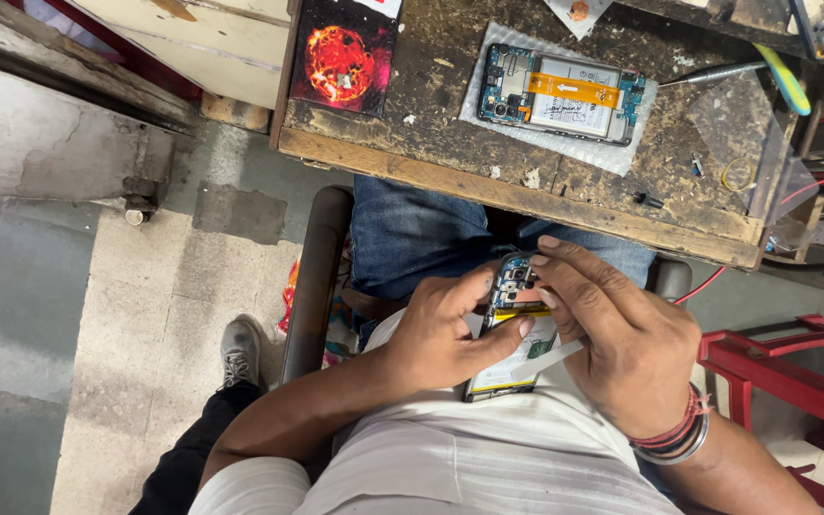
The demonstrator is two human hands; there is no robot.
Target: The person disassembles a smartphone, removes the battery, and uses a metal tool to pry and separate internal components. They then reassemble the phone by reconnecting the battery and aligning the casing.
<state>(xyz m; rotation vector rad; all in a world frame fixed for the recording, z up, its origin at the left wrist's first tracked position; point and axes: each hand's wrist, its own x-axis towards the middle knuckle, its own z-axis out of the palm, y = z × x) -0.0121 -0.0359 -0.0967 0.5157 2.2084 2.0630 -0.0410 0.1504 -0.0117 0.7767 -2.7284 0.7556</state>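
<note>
An opened phone (517, 324) with its back cover off lies in my lap, its circuit board and battery showing. My left hand (445, 334) grips it from the left side, thumb resting across the battery. My right hand (622, 334) covers its right side, with the fingertips pressing on the upper board near the camera. A second opened phone (560, 92) with an orange flex strip lies on a bubble-wrap sheet (622, 153) on the worn wooden workbench (412, 124).
A screwdriver (717, 73) with a yellow-blue handle lies at the bench's right. A phone cover (340, 57) with a red planet picture rests at the bench's left. Red metal stool (793, 362) stands at right; a shoe (238, 351) rests on the tiled floor at left.
</note>
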